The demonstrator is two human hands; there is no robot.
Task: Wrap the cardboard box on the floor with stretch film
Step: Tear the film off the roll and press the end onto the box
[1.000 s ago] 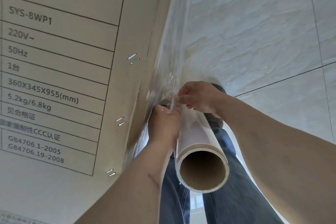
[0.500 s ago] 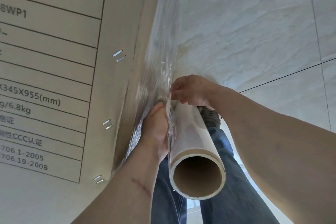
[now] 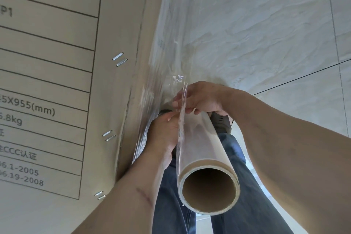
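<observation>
Beside the tall cardboard box (image 3: 62, 81) standing on the tiled floor (image 3: 256, 34), you hold the stretch film roll (image 3: 201, 144) upright between your knees so both hands are free to work its edge. Your left hand (image 3: 165, 135) wraps its grip around the roll on the box side, steadying the core against the pull. Your right hand (image 3: 201, 99) pinches the loose film edge (image 3: 182, 100) at the top between thumb and fingers, apparently peeling or parting it from the roll. Film (image 3: 152, 104) already clings to the box's near corner, so keeping the roll close keeps the sheet short and taut. Judging by this, the wrap is under way or being finished off.
</observation>
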